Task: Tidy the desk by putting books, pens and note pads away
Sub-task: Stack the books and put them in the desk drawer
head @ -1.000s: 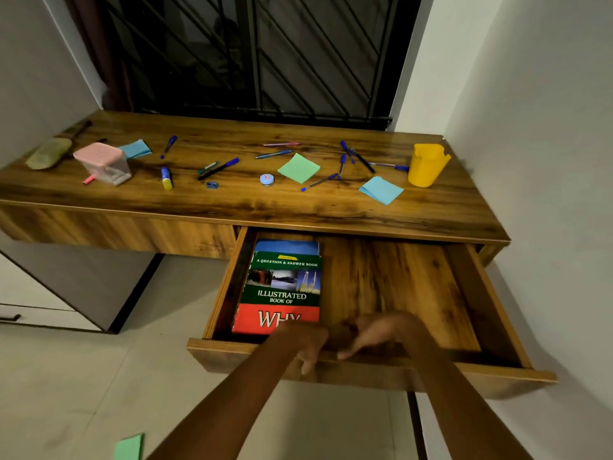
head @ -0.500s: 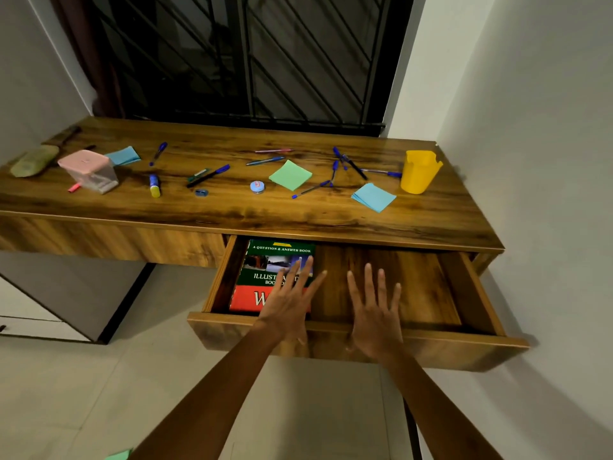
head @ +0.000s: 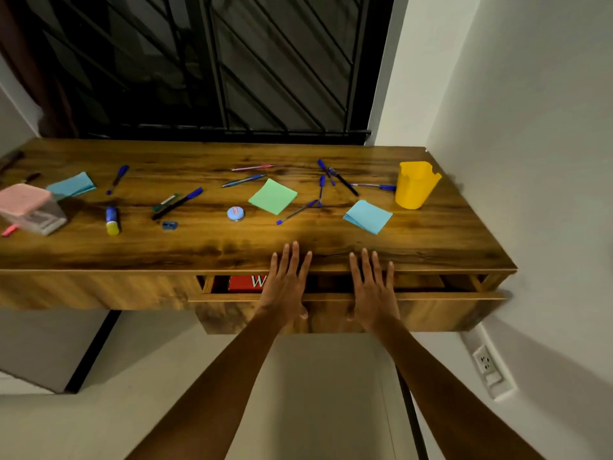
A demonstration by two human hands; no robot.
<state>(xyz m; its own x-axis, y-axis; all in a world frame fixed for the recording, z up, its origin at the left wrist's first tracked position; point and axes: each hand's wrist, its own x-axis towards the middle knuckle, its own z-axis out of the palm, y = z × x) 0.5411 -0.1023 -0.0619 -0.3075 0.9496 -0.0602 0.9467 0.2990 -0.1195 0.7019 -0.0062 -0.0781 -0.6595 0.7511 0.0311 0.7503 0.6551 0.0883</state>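
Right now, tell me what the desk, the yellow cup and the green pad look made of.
Desk: wood or wood-look laminate, with streaky brown grain and a glossy sheen; which one is unclear.
Yellow cup: probably moulded plastic, uniform colour, smooth and matte, with a notched rim.
Green pad: paper, a flat matte stack of thin sheets.

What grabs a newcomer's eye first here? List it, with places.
Two open hands, left hand and right hand, press flat on the front of a nearly closed drawer at the desk's near edge. A red book shows through the gap. Far right on the desk stands a yellow cup, with pens scattered leftward.
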